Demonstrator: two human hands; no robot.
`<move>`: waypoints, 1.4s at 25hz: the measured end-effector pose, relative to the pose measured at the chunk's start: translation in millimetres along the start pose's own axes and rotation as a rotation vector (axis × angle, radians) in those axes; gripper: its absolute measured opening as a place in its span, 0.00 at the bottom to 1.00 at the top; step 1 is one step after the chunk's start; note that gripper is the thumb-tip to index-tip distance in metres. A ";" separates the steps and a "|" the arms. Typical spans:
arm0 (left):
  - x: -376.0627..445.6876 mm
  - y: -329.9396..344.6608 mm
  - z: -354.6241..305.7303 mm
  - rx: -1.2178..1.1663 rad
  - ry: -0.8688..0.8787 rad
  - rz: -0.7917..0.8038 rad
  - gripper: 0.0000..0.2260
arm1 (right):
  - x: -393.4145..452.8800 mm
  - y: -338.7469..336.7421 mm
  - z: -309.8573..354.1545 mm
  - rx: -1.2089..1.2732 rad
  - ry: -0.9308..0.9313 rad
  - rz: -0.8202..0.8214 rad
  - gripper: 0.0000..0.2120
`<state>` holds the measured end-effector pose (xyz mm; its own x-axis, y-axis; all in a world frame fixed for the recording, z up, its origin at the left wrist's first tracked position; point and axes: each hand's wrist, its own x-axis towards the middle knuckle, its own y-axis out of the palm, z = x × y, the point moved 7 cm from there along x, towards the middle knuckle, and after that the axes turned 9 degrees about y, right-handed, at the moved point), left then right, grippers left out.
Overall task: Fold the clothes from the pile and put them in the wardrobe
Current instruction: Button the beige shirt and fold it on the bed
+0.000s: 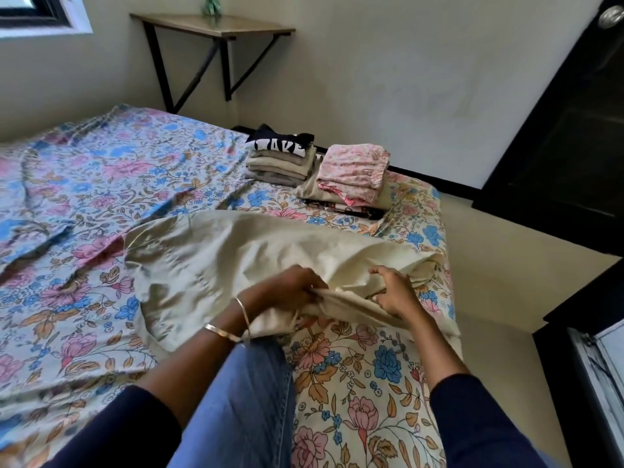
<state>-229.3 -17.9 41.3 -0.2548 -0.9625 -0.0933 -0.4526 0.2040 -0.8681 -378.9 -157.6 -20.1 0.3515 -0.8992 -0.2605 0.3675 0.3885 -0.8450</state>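
A large cream garment (216, 261) lies spread over the floral bed sheet (354, 376) in front of me. My left hand (287, 292) grips a bunched fold at its near edge. My right hand (395, 292) grips the same edge a little to the right. Farther back on the bed stand two folded stacks: one topped by a dark printed shirt (280, 145), the other topped by a pink floral piece (353, 170). A pair of blue jeans (250, 400) lies on the bed near me, between my arms.
A wall-mounted wooden shelf (216, 27) hangs above the far side of the bed. A dark door (567, 130) with a round knob stands at the right. Pale floor (489, 275) runs along the bed's right side. A dark cabinet (594, 366) stands at lower right.
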 end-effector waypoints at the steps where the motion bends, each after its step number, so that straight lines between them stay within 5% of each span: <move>1: -12.6 -26.3 6.0 -0.090 0.021 -0.074 0.08 | 5.9 2.1 0.2 -0.118 -0.056 0.033 0.32; 4: -64.9 -87.0 25.8 -0.558 0.079 -0.404 0.10 | 12.4 9.5 0.2 -0.312 -0.138 0.040 0.22; 6: -100.8 -122.6 65.2 -0.960 -0.026 -0.921 0.13 | 10.1 2.6 6.6 -0.285 -0.144 -0.108 0.12; 8: -142.4 -129.9 137.7 -1.067 -0.407 -1.391 0.13 | 4.4 -14.5 19.8 -0.126 -0.147 -0.317 0.12; 9: -164.7 -125.3 171.5 -0.914 -0.697 -1.471 0.08 | 1.2 -21.9 28.4 -0.064 -0.165 -0.403 0.13; 11: -212.1 -116.0 216.2 -0.368 -1.239 -1.350 0.10 | -1.7 -30.3 44.0 0.025 -0.211 -0.452 0.16; 12: -217.0 -116.0 220.0 -0.156 -1.239 -1.328 0.11 | -4.5 -33.8 50.5 0.059 -0.232 -0.452 0.16; 14: -179.3 -118.4 196.3 0.013 -0.784 -1.235 0.12 | -11.4 -40.7 63.6 0.125 -0.272 -0.488 0.18; 16: -113.7 -100.0 150.1 -0.033 -0.377 -0.855 0.14 | -19.4 -49.1 81.4 0.215 -0.308 -0.543 0.19; 18: -66.5 -60.4 125.6 0.194 -0.314 -0.356 0.26 | -25.0 -57.3 103.4 0.280 -0.340 -0.567 0.20; 19: -56.9 -47.6 128.3 0.361 -0.360 -0.236 0.26 | -28.1 -65.7 113.6 0.303 -0.339 -0.593 0.20; 21: -61.9 -56.4 138.3 0.544 -0.519 -0.302 0.15 | -33.9 -88.2 128.1 0.268 -0.297 -0.697 0.19; 23: -84.7 -87.4 140.3 0.576 -0.645 -0.560 0.08 | -33.3 -107.6 133.8 0.068 -0.149 -0.743 0.16; 27: -135.0 -163.9 118.5 0.622 -0.879 -0.828 0.08 | -20.3 -110.6 128.6 -0.130 0.202 -0.451 0.16; 30: -160.5 -204.0 137.9 0.310 -1.076 -0.794 0.13 | -23.1 -85.9 144.8 0.550 0.263 0.016 0.17; 32: -170.4 -227.7 149.8 -0.174 -0.956 -0.861 0.12 | -37.3 -79.8 174.6 1.019 0.220 0.326 0.24; 35: -181.4 -258.7 147.6 -0.862 -0.696 -1.101 0.10 | -45.1 -102.9 223.7 1.495 0.011 0.440 0.24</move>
<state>60.1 77.5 210.8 0.8397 -0.5419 -0.0345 -0.5405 -0.8279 -0.1497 -240.0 -112.0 183.0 0.6545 -0.6633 -0.3628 0.7352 0.4465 0.5101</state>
